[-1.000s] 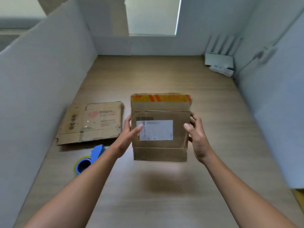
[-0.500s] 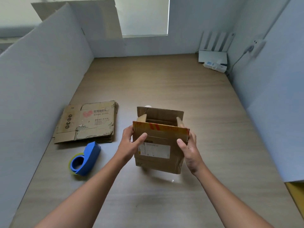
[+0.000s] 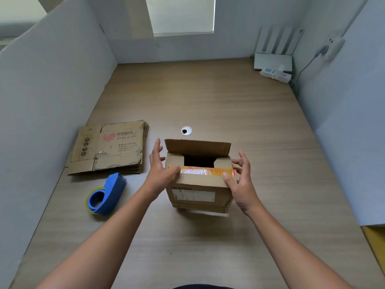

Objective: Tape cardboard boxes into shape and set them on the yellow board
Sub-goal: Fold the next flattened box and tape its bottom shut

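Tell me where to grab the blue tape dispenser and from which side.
Probably grip the tape dispenser across its blue body, from above, with the left hand. It lies on the table left of the box, roll at the near end, and its long blue sides are free of the flat cardboard.

The cardboard box [image 3: 200, 184] was plain brown, crossed by a yellow tape strip [image 3: 200, 171] with red-orange marks, and carried a white label [image 3: 193, 195]. The flattened cardboard [image 3: 110, 149] was brown with a red heart print. The tape dispenser [image 3: 108, 192] was blue, the surface [image 3: 208, 97] pale wood-grain.
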The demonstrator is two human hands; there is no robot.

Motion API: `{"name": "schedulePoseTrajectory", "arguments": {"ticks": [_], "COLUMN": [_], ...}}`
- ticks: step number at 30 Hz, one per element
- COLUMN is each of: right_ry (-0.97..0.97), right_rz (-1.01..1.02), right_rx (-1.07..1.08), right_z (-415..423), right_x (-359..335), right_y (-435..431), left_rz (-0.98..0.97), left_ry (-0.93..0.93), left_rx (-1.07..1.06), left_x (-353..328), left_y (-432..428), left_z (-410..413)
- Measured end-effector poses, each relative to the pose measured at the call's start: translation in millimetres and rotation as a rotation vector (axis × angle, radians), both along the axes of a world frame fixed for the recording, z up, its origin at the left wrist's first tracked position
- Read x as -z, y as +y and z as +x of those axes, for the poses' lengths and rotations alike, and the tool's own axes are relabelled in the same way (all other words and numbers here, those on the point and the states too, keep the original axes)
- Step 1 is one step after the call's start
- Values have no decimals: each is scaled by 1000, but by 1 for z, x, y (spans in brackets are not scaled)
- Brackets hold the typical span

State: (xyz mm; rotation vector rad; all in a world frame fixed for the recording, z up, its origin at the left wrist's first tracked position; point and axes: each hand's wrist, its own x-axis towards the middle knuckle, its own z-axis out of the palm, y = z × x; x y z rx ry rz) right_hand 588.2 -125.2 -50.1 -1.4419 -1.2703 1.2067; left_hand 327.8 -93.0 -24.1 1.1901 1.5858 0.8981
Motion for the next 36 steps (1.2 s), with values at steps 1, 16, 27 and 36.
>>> {"name": "schedulePoseTrajectory", "arguments": {"ticks": [1,16,27,36], "right_ry": [8,-2,219,138], "right_rz": [-16,23,-205,-58], "right_rx": [-12,-149,-179,-182], "right_z": [0,-5,-2,-15], "right_x": [-1,4,14,23], "right_y": [1,-6,4,-15], "left_rz": [4,103,-430,-371], "left_ry": [-13,-16,-468,-564], "left_rx": [43,-75,-32,-139], "left_x": [-2,18,32,62], "left_y": [4,-19,-15,-24], "left_z": [-1,-3,-16,-32]}}
